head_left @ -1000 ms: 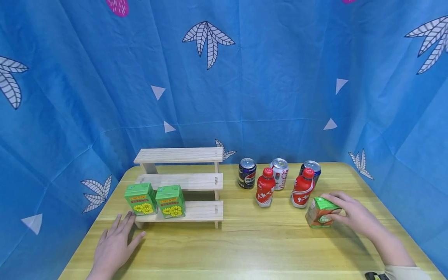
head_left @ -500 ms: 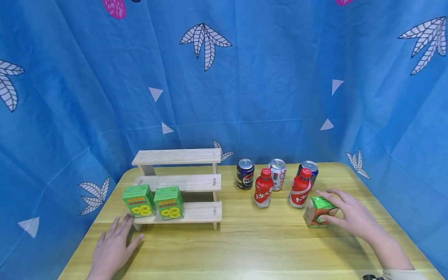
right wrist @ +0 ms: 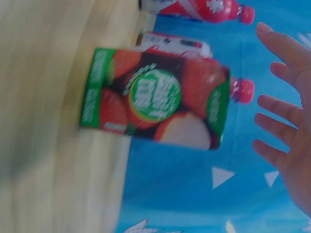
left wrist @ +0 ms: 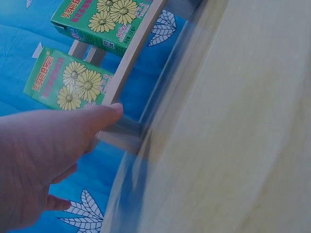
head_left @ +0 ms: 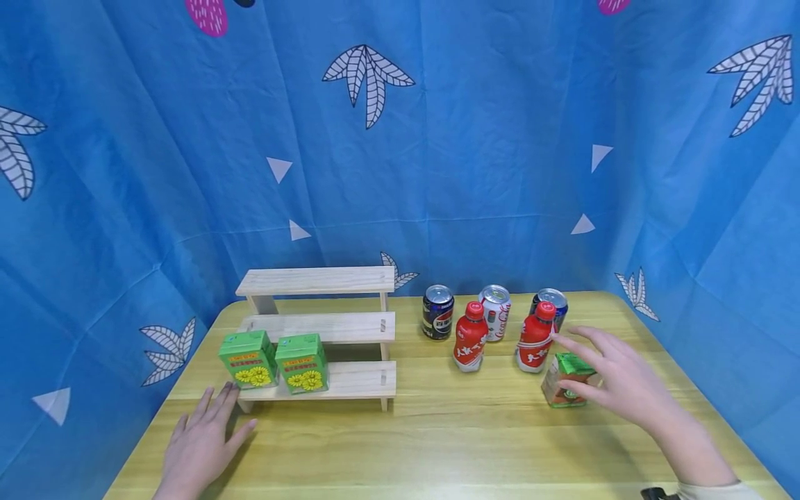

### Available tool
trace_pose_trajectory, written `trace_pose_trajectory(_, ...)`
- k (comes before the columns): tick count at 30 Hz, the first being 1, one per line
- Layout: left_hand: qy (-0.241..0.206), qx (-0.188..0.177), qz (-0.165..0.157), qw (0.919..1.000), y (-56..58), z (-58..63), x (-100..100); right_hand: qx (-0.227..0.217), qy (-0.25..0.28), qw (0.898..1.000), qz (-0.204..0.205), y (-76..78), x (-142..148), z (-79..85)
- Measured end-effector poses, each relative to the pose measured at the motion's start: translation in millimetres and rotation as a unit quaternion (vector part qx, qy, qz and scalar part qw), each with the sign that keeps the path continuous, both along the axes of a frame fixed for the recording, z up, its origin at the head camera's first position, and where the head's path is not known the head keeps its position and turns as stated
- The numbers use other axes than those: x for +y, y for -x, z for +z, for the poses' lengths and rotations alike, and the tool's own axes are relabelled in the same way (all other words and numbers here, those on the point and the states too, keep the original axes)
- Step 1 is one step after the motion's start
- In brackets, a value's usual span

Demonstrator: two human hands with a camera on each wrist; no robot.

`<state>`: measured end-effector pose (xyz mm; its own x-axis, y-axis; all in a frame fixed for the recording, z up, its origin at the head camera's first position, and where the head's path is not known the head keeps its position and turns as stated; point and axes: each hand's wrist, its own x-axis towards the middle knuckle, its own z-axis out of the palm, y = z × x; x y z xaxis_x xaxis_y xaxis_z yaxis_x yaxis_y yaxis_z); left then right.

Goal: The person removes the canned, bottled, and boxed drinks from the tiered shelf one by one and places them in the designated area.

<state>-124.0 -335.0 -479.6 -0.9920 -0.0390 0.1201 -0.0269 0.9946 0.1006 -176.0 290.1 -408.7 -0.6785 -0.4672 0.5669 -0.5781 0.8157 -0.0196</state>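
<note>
My right hand hovers with spread fingers at a red and green juice carton, which stands upright on the table; in the right wrist view the fingers are apart from it. In the head view the hand covers part of the carton's right side. My left hand lies at the front left leg of a three-step wooden shelf, its thumb extended near the lowest board in the left wrist view. Two green drink cartons with yellow flowers stand side by side on the shelf's bottom step.
Two red bottles stand left of the juice carton. Behind them are a dark Pepsi can, a white Coca-Cola can and another dark can. A blue patterned curtain encloses the table at the back and sides.
My right hand has let go of the juice carton, spread its fingers and lifted a little away from it. The carton stays where it stood. The left hand has kept its place.
</note>
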Motion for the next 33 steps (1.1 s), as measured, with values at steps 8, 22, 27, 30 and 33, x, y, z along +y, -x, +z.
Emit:
trace_pose_trajectory(8,0.011,0.003,-0.004,0.9999,-0.7,2.6,1,0.0,-0.011,0.999,0.03,0.4,-25,11.6)
trace_pose_trajectory(22,0.017,0.007,-0.012,0.9998,-0.2,5.5,1,0.041,-0.034,0.991,0.121,13.9,-77,10.0)
trace_pose_trajectory(27,0.019,0.008,-0.013,0.9997,-1.2,5.7,2,0.043,-0.021,0.988,0.147,16.2,-98,3.1)
trace_pose_trajectory(30,0.019,0.009,-0.015,0.9997,-1.6,5.1,2,0.03,-0.017,0.987,0.159,17.2,-111,0.2)
trace_pose_trajectory(33,0.017,0.008,-0.015,0.9997,-2.1,4.6,0,0.01,-0.016,0.985,0.173,18.2,-126,-2.2)
